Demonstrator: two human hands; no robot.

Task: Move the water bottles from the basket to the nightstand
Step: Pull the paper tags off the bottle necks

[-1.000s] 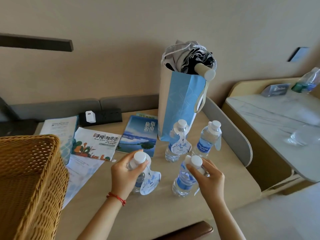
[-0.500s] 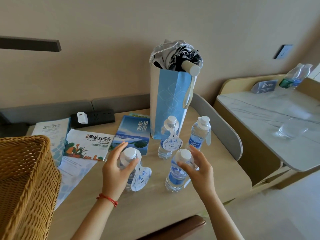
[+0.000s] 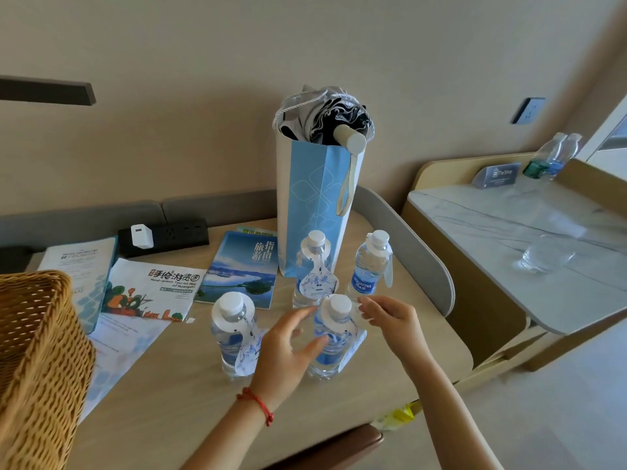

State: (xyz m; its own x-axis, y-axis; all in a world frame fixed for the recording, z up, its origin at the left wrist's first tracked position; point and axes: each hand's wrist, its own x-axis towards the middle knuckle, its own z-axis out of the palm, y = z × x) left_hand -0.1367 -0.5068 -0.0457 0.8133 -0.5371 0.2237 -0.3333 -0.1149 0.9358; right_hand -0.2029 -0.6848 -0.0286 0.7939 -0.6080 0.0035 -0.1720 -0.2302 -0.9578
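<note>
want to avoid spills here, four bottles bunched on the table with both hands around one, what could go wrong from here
1. The left hand and right hand flank the front right bottle; a nudge could tip it into the front left bottle beside it.
2. Its paper neck tag hangs loose and may snag fingers.
3. The two rear bottles stand close before the tall gift bag, which may topple if bumped.

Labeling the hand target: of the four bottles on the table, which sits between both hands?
The front-right bottle, nearest the camera. The left hand and right hand flank it; the front-left bottle and the two rear ones stand clear of both hands.
</note>
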